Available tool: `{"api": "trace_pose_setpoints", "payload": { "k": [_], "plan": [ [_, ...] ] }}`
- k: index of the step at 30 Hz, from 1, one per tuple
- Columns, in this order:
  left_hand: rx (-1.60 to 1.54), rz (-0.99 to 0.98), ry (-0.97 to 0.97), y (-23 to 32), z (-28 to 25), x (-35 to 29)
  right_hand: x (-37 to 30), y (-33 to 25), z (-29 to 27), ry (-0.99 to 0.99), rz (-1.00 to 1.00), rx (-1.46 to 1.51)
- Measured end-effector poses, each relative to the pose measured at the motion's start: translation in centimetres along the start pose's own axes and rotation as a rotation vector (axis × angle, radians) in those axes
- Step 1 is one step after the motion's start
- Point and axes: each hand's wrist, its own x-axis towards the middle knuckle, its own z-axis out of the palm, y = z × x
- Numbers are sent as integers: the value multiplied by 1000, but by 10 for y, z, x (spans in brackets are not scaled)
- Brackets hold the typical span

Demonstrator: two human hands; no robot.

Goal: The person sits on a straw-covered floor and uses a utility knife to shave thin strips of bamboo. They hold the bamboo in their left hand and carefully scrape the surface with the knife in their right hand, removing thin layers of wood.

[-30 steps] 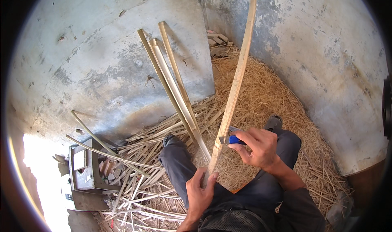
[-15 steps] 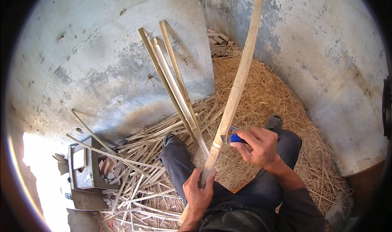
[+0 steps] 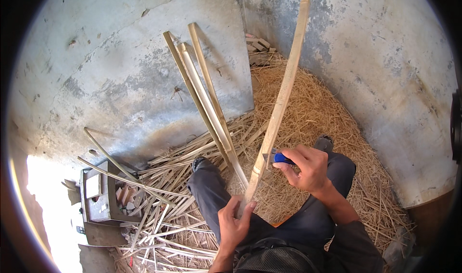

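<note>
A long pale bamboo strip (image 3: 276, 116) slants up and away from my lap toward the far corner. My left hand (image 3: 234, 225) is closed round its near end, with thumb and fingers on either side. In my right hand (image 3: 308, 167) is a blue-handled knife (image 3: 285, 158), gripped between thumb and fingers. Its metal blade lies against the right edge of the strip, a little above my left hand. A thin piece stands off the strip beside the blade; whether it is a shaving I cannot tell.
Several bamboo lengths (image 3: 207, 92) lean on the pale, flaking wall (image 3: 120, 66) ahead. Straw-like shavings (image 3: 317, 109) cover the floor to the right, split strips (image 3: 178, 210) the left. A wooden box (image 3: 103, 196) stands at far left. My bent legs (image 3: 211, 189) flank the strip.
The knife and my right hand have shifted slightly up along the strip. The strip's near part sits slightly further right, and a thin piece now shows beside the blade.
</note>
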Motion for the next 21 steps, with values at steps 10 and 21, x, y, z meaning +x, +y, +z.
{"api": "trace_pose_setpoints", "payload": {
  "k": [10, 21],
  "plan": [
    [135, 69, 98, -2, 4, 1, 3, 1, -4, -16, -2, -48],
    [-675, -438, -484, -11, -18, 4, 6, 0, -9, 7, -18, -61]
  ]
}}
